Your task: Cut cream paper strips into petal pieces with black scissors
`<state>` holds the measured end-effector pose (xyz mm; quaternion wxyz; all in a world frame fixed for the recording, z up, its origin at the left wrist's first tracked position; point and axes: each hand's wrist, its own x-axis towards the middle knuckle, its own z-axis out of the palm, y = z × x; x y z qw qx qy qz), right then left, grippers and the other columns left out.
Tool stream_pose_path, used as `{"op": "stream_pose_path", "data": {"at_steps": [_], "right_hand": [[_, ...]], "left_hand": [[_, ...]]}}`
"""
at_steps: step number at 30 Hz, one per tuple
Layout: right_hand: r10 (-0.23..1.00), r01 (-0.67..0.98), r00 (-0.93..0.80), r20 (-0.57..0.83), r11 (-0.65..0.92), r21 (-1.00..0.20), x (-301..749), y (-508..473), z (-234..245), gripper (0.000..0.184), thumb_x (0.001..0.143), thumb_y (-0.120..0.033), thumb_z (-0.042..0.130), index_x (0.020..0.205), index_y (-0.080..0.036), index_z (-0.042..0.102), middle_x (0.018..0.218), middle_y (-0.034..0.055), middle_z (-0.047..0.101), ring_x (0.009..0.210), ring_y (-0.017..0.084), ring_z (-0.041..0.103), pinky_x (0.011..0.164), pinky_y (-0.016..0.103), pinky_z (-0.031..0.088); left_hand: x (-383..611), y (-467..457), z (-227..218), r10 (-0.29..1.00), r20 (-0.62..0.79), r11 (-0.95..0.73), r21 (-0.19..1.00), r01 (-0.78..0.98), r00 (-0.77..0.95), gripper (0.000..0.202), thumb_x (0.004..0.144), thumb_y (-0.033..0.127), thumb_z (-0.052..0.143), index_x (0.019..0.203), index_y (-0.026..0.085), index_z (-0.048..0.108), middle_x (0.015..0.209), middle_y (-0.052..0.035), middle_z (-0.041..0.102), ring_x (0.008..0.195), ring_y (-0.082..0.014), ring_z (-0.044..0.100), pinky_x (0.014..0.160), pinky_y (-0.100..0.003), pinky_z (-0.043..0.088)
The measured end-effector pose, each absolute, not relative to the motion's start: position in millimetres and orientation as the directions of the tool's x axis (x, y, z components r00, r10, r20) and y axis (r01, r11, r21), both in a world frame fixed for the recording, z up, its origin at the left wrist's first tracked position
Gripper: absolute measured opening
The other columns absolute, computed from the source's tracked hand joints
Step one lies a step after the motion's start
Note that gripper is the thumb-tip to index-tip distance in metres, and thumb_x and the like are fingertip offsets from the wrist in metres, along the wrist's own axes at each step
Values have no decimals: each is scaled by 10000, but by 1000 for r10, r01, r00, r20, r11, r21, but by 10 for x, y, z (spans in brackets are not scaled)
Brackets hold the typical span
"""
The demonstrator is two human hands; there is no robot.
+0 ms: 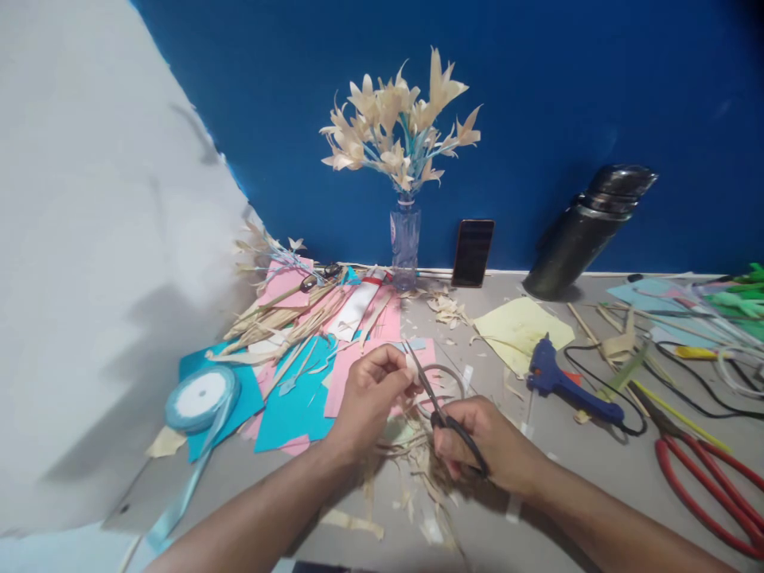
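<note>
In front of you stands the blue wall, and below it spreads the grey table. The pale flowers rise from a clear bottle near this wall. To the right of them, the black flask also stands on the table, and it appears tilted in your view. Your left hand pinches with the thumb and fingers; your right hand is closed around dark handles. At your far right lie the red-handled scissors, and just beside them the blue glue gun. The small scissors are in your right hand, with their blades pointing up beside your left fingers. The ribbon roll rests at your left, on blue paper. Smallest is the pale piece, between your left fingertips; I cannot tell whether the blades touch it.
</note>
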<state>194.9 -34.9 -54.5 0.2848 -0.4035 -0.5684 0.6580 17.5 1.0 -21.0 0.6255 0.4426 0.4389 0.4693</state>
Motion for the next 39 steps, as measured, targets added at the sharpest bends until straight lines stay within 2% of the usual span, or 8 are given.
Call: {"op": "stream_pose_path", "data": {"at_steps": [14, 18, 22, 30, 36, 39], "right_hand": [[829, 56, -487, -274, -284, -957, 1938, -347, -567, 596, 644, -715, 724, 569, -146, 564, 459, 7, 541, 390, 75, 412, 379, 206, 259], [826, 74, -498, -263, -261, -962, 1941, -345, -568, 611, 644, -734, 711, 568, -145, 570, 459, 1, 535, 396, 74, 402, 385, 208, 257], [830, 63, -502, -244, -247, -967, 1944, -351, -571, 638, 642, -768, 685, 561, -146, 564, 456, 0, 523, 402, 76, 402, 386, 209, 258], [820, 50, -500, -279, -294, -955, 1922, -365, -532, 615, 643, -732, 712, 547, -148, 548, 438, -17, 496, 388, 64, 378, 380, 203, 247], [810, 68, -516, -277, -284, -956, 1947, -348, -506, 618, 653, -725, 709, 489, -159, 523, 415, -22, 468, 383, 66, 359, 380, 215, 228], [816, 52, -517, -258, -271, -961, 1970, -343, -536, 602, 681, -698, 712, 497, -151, 541, 412, -21, 463, 386, 67, 361, 390, 219, 216]], "left_hand": [[128, 35, -184, 971, -126, 167, 965, -200, 203, 131, 722, 208, 684, 680, 172, 566, 633, -10, 633, 572, -139, 607, 542, -229, 452], [113, 44, -175, 966, -109, 162, 962, -222, 235, 114, 703, 183, 674, 673, 171, 565, 625, -11, 636, 532, -130, 583, 510, -226, 444], [106, 50, -158, 962, -107, 167, 958, -233, 250, 112, 685, 180, 672, 669, 171, 561, 607, -16, 637, 502, -138, 570, 493, -246, 460], [82, 68, -172, 951, -88, 165, 955, -245, 296, 108, 707, 174, 662, 692, 166, 555, 620, -12, 644, 501, -148, 589, 500, -267, 488], [25, 118, -147, 933, -62, 145, 966, -213, 354, 94, 730, 160, 656, 713, 157, 564, 657, -40, 683, 586, -168, 641, 591, -288, 513], [7, 136, -134, 924, -84, 175, 961, -216, 374, 98, 738, 163, 653, 728, 162, 556, 611, -19, 649, 541, -156, 609, 581, -295, 501]]}}
